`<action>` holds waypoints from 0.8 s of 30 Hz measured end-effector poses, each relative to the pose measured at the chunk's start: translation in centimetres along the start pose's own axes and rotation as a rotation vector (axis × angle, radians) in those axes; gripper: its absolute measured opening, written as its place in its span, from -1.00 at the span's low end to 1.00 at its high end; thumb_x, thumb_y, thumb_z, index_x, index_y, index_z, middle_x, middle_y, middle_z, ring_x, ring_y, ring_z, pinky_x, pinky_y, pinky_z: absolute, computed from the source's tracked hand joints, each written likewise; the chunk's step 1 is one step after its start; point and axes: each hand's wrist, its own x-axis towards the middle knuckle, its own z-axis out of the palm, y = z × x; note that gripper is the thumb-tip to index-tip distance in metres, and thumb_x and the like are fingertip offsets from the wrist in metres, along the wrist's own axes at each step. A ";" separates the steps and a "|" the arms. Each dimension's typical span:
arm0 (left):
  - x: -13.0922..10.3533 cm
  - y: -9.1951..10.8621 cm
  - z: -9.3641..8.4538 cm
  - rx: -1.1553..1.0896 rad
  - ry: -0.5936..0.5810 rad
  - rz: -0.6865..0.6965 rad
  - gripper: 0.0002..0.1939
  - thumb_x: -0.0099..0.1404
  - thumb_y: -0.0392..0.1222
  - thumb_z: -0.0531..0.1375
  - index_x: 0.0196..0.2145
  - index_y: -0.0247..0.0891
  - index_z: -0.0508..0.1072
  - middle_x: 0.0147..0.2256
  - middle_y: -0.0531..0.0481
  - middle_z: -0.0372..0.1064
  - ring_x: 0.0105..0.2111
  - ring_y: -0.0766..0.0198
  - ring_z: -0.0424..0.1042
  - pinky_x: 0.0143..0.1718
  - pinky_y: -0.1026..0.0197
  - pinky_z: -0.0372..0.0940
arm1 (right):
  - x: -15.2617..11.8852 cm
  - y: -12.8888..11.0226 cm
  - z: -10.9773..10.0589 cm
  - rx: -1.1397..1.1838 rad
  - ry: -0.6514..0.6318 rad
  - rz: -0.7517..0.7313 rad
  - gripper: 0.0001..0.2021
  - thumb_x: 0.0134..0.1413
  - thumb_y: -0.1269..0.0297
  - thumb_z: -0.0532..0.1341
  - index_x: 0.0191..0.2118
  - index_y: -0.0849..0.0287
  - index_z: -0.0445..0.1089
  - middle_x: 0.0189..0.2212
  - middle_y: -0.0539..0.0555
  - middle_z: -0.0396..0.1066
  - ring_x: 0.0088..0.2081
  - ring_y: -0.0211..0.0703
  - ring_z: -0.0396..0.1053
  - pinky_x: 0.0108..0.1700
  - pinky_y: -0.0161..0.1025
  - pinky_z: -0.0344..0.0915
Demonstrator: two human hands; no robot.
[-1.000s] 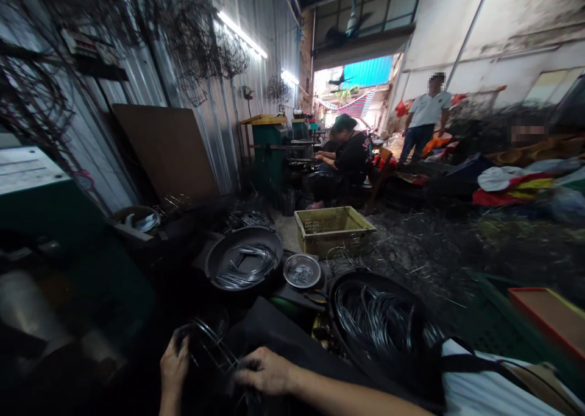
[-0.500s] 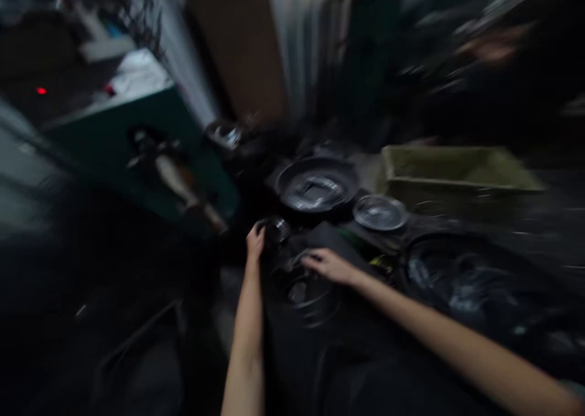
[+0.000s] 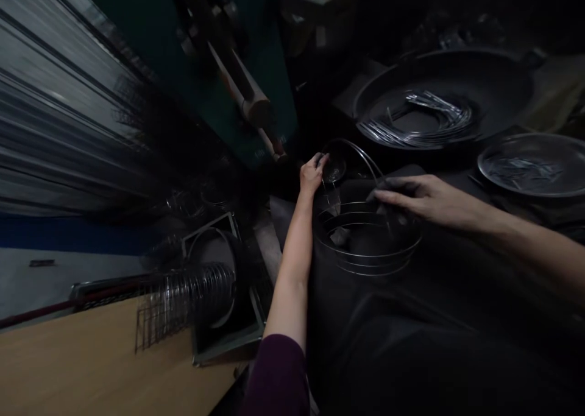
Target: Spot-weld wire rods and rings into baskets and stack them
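A round wire basket [image 3: 372, 256] made of thin metal rings stands on dark cloth in front of me. My right hand [image 3: 420, 200] is closed above its right side, pinching the end of a curved double wire [image 3: 359, 148] that arches over from the left. Beyond the basket's far left edge, my left hand [image 3: 313, 173] has its fingers closed beside a small round metal piece [image 3: 335, 168]. What those fingers grip is too dark to make out. Thin wires run down near them toward the basket.
A wide dark pan [image 3: 448, 69] holds a coil of bent wires [image 3: 425, 123]. Right of it, short metal pieces lie in a shallow dish [image 3: 534, 163]. Green machinery with a bar [image 3: 256, 108] juts out ahead. Wire rings [image 3: 196, 294] stack in a metal frame at left.
My view has swung left and closer, so pan and dish appear farther right. The stacked rings at left are now visible. Both hands stay by the wire basket.
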 end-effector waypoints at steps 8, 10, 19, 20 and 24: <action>-0.1 0.5 0.5 -0.056 -0.082 0.068 -0.73 0.37 -0.16 0.06 -0.09 -0.25 0.48 -0.09 -0.01 0.48 -0.06 0.32 0.43 -0.04 0.36 0.24 | -1.6 2.5 -0.5 0.067 -0.015 0.071 -0.50 -0.14 -0.11 0.28 -0.23 0.27 0.46 -0.37 0.14 0.45 -0.44 -0.31 0.37 -0.45 -0.35 0.31; 0.0 0.6 0.5 -0.075 -0.112 0.087 -0.74 0.36 -0.17 0.07 -0.11 -0.28 0.49 -0.10 -0.04 0.49 -0.07 0.30 0.44 -0.04 0.34 0.24 | -1.7 2.9 -0.6 0.084 -0.034 0.072 -0.53 -0.15 -0.10 0.28 -0.31 0.27 0.47 -0.41 0.13 0.44 -0.46 -0.33 0.36 -0.44 -0.35 0.31; 0.5 1.5 0.4 0.026 -0.175 0.123 -0.75 0.33 -0.16 0.11 -0.13 -0.27 0.51 -0.13 -0.06 0.51 -0.09 0.24 0.45 -0.04 0.32 0.23 | -1.5 1.0 -1.4 0.127 -0.105 0.183 -0.50 -0.18 -0.08 0.26 -0.27 0.31 0.44 -0.50 0.04 0.40 -0.61 -0.47 0.24 -0.59 -0.42 0.17; 0.4 1.5 0.6 0.039 -0.170 0.126 -0.75 0.33 -0.16 0.11 -0.13 -0.27 0.51 -0.14 -0.06 0.51 -0.10 0.24 0.46 -0.05 0.31 0.24 | -1.7 1.2 -1.5 0.129 -0.111 0.179 -0.51 -0.17 -0.07 0.26 -0.27 0.31 0.44 -0.50 0.04 0.40 -0.61 -0.48 0.24 -0.59 -0.43 0.16; 0.6 1.5 1.1 0.101 -0.141 0.099 -0.72 0.35 -0.10 0.09 -0.10 -0.23 0.50 -0.12 -0.05 0.50 -0.07 0.21 0.44 -0.04 0.29 0.24 | -2.2 2.6 -1.3 0.128 -0.077 0.145 -0.54 -0.16 -0.05 0.28 -0.28 0.31 0.43 -0.49 0.05 0.40 -0.60 -0.48 0.21 -0.57 -0.41 0.16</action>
